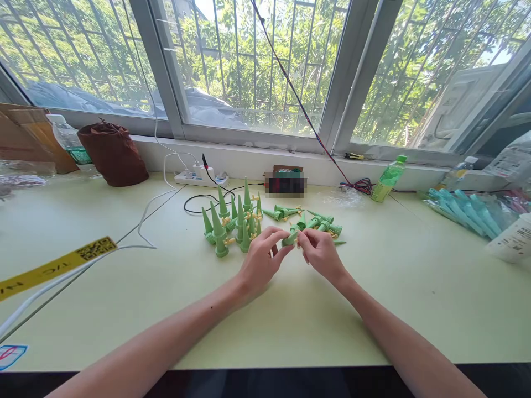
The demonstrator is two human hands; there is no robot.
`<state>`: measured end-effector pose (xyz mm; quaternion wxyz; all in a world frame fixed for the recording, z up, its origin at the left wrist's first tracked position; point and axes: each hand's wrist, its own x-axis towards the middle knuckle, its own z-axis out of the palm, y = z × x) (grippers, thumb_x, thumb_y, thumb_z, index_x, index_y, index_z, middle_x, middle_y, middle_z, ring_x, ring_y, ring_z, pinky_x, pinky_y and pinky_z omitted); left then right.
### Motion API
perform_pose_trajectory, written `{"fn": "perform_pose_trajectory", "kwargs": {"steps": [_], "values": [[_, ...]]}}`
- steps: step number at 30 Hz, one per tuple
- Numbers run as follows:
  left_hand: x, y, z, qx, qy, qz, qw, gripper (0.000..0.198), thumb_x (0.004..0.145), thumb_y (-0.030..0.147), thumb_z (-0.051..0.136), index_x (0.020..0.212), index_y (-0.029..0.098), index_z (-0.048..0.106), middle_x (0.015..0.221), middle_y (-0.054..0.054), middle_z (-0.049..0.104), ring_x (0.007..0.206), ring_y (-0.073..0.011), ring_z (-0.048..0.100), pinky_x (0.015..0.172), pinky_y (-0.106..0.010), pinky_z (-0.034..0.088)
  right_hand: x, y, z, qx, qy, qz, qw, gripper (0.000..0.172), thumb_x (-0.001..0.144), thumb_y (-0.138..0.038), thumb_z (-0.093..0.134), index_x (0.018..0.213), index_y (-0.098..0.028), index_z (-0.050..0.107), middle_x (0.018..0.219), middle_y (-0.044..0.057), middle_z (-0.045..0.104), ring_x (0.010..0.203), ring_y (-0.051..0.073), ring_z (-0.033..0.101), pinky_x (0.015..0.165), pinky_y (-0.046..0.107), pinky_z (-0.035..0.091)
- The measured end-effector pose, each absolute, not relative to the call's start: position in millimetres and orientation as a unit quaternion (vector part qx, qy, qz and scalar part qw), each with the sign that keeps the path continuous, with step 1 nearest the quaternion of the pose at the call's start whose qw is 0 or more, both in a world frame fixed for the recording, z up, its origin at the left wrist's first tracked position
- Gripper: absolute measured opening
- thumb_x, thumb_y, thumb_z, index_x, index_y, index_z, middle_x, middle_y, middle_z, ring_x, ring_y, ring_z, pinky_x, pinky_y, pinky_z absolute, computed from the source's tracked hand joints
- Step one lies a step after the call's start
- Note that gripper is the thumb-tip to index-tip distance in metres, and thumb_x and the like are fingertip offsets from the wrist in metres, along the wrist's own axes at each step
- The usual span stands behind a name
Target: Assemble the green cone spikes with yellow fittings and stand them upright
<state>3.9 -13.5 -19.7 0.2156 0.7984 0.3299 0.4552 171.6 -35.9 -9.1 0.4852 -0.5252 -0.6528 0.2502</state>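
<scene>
Holds a green cone piece (289,239) in the left hand (262,255), pinching it between thumb and fingers, over the pale table (282,326) and in front of the other pieces. Tilts it slightly, right end higher. Bends the fingers of the right hand (322,251) at that end, thumb and forefinger close together; cannot tell whether pinching a small part there, too tiny to make out. Has upright green spikes (218,226) grouped beyond the left hand and to its left, and small yellow valves (229,241) among them. Has loose green pieces (319,221) lying in a heap just beyond the right hand, and a few more green parts (274,214) farther back, between the two groups. Faces a barred window (257,72) across the table. Has a white power strip (201,177) below it, near a looping black cable (199,211) and a dark object (286,185) blurred over. To the left, has a brown pouch (114,155) beside a clear bottle (68,141). To the right, has a green bottle (388,179) just beside coiled wire (360,186), then turquoise packets (464,210) near a white container (514,240).
</scene>
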Motion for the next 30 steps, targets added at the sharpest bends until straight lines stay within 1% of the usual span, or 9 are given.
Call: {"fn": "perform_pose_trajectory", "kwargs": {"steps": [3,5,7,10,13,16,20,26,30], "values": [[4.6,-15.9,-14.9,0.791,0.353,0.444,0.23,0.021,0.087,0.027,0.061,0.108,0.023,0.059,0.107,-0.003,0.06,0.054,-0.0037,0.05,0.051,-0.019,0.044,172.6,-33.6,-11.7,-0.528,-0.635,0.246,0.507,0.042,0.092,-0.05,0.05,0.064,-0.019,0.052,0.049,-0.004,0.043,0.043,0.01,0.04,0.044,0.024,0.029],[5.0,-16.8,-12.4,0.778,0.372,0.439,0.252,0.027,0.085,0.03,0.063,0.11,0.023,0.055,0.107,-0.003,0.06,0.053,-0.0036,0.05,0.05,-0.019,0.043,174.3,-32.1,-13.6,-0.528,-0.622,0.243,0.524,0.041,0.093,-0.051,0.049,0.066,-0.019,0.051,0.051,-0.004,0.043,0.043,0.01,0.04,0.044,0.024,0.029],[5.2,-16.9,-11.1,0.757,0.386,0.436,0.296,0.029,0.085,0.036,0.063,0.108,0.021,0.053,0.096,-0.001,0.061,0.05,-0.0041,0.05,0.049,-0.019,0.042,175.9,-31.2,-15.0,-0.525,-0.612,0.246,0.538,0.041,0.093,-0.051,0.048,0.068,-0.019,0.05,0.053,-0.004,0.045,0.043,0.009,0.04,0.044,0.024,0.029],[5.4,-15.9,-10.7,0.716,0.392,0.422,0.394,0.03,0.091,0.048,0.051,0.097,0.019,0.051,0.072,0.003,0.058,0.042,-0.0051,0.047,0.043,-0.018,0.038,176.9,-31.2,-15.9,-0.52,-0.61,0.249,0.543,0.04,0.094,-0.051,0.048,0.069,-0.019,0.05,0.054,-0.004,0.045,0.042,0.009,0.04,0.043,0.024,0.029],[5.5,-14.6,-10.8,0.683,0.388,0.396,0.476,0.04,0.093,0.057,0.04,0.087,0.018,0.049,0.063,0.003,0.055,0.037,-0.0059,0.045,0.038,-0.018,0.034,176.0,-32.4,-15.9,-0.518,-0.627,0.238,0.531,0.039,0.094,-0.05,0.049,0.07,-0.019,0.051,0.053,-0.005,0.041,0.043,0.009,0.041,0.044,0.024,0.029],[5.8,-13.4,-10.5,0.651,0.388,0.373,0.534,0.044,0.089,0.062,0.045,0.085,0.018,0.048,0.062,0.003,0.056,0.037,-0.0075,0.047,0.035,-0.018,0.033,174.9,-33.7,-15.6,-0.514,-0.643,0.233,0.518,0.038,0.094,-0.049,0.049,0.07,-0.019,0.052,0.052,-0.005,0.041,0.044,0.01,0.041,0.045,0.024,0.03],[6.0,-11.9,-10.4,0.623,0.382,0.355,0.583,0.046,0.085,0.064,0.049,0.082,0.018,0.047,0.063,0.002,0.057,0.037,-0.0077,0.049,0.034,-0.018,0.032,174.5,-33.6,-15.7,-0.512,-0.647,0.229,0.516,0.038,0.094,-0.048,0.049,0.07,-0.019,0.051,0.052,-0.005,0.04,0.045,0.01,0.041,0.045,0.024,0.03],[5.8,-11.3,-11.7,0.585,0.369,0.314,0.65,0.052,0.081,0.067,0.053,0.081,0.016,0.055,0.065,0.001,0.057,0.037,-0.006,0.047,0.032,-0.018,0.029,174.8,-33.1,-17.1,-0.509,-0.648,0.232,0.517,0.038,0.094,-0.048,0.049,0.069,-0.019,0.049,0.051,-0.005,0.039,0.044,0.01,0.04,0.045,0.024,0.029],[5.4,-11.9,-10.8,0.58,0.357,0.311,0.663,0.052,0.081,0.067,0.054,0.08,0.015,0.057,0.062,0.0,0.057,0.039,-0.0056,0.047,0.034,-0.017,0.03,175.2,-33.8,-16.4,-0.508,-0.65,0.236,0.514,0.039,0.094,-0.048,0.048,0.068,-0.02,0.049,0.05,-0.005,0.039,0.044,0.01,0.04,0.045,0.024,0.029]]}}
